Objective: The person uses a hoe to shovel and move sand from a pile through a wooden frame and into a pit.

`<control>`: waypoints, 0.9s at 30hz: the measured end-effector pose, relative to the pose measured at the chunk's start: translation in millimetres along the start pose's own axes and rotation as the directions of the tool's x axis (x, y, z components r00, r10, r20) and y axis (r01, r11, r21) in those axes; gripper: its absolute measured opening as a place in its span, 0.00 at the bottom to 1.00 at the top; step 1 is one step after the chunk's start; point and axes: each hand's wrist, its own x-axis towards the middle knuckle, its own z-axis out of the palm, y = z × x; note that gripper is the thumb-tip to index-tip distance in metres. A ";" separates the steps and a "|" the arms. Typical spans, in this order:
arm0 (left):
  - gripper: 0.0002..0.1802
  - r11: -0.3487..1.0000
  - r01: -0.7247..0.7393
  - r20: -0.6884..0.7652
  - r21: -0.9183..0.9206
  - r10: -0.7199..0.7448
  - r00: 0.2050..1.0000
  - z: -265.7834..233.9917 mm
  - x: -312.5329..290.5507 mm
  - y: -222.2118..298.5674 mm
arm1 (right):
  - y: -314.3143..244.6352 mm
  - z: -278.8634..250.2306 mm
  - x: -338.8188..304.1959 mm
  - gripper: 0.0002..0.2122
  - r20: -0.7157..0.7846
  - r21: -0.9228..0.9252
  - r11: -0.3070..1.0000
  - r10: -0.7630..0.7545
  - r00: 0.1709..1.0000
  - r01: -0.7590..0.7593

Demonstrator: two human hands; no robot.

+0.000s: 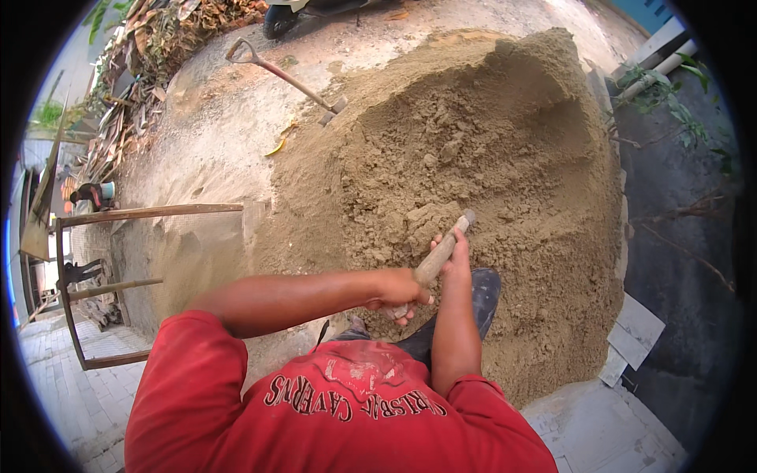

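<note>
Both of my hands are wrapped round a pale, thick wooden tool handle point(434, 266), held slanting across in front of my body. My left hand point(397, 289) grips its lower left part, near my waist. Farther up, my right hand point(453, 254) closes round it from the right, close to the rounded end. No tool head can be made out, so the kind of tool is unclear. Just beyond my hands rises a big heap of damp brown sand point(481, 142), loose and crumbly in its hollowed middle. My right knee point(485, 296) is bent against its near side.
A shovel point(288, 79) with a D-shaped grip leans with its blade at the heap's far left edge. At left stands a wooden frame point(150, 211). Dry leaves and debris point(169, 47) lie far left, beside a parked motorbike point(315, 9). Grey tiles point(635, 329) rest against the dark right wall.
</note>
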 end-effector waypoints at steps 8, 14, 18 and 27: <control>0.17 0.982 0.074 -0.014 -0.174 -0.077 0.997 30.5 37.6 43.6 | -80.1 -65.4 141.7 0.12 0.106 0.072 0.997 0.029 0.994 -0.036; 0.11 0.941 -0.003 -0.026 -0.340 -0.006 1.000 65.2 -1.0 109.7 | -133.8 -38.1 112.3 0.11 0.033 0.061 0.996 0.065 0.997 -0.067; 0.11 0.917 -0.076 -0.017 -0.391 0.075 0.997 67.1 -105.1 113.1 | -139.0 10.6 29.7 0.11 0.057 -0.028 0.997 -0.077 0.995 0.078; 0.18 0.537 -0.486 -0.017 -0.690 0.659 0.752 -18.4 -309.1 -170.3 | 12.2 248.9 -191.1 0.13 0.266 -0.341 0.740 -0.515 0.815 0.580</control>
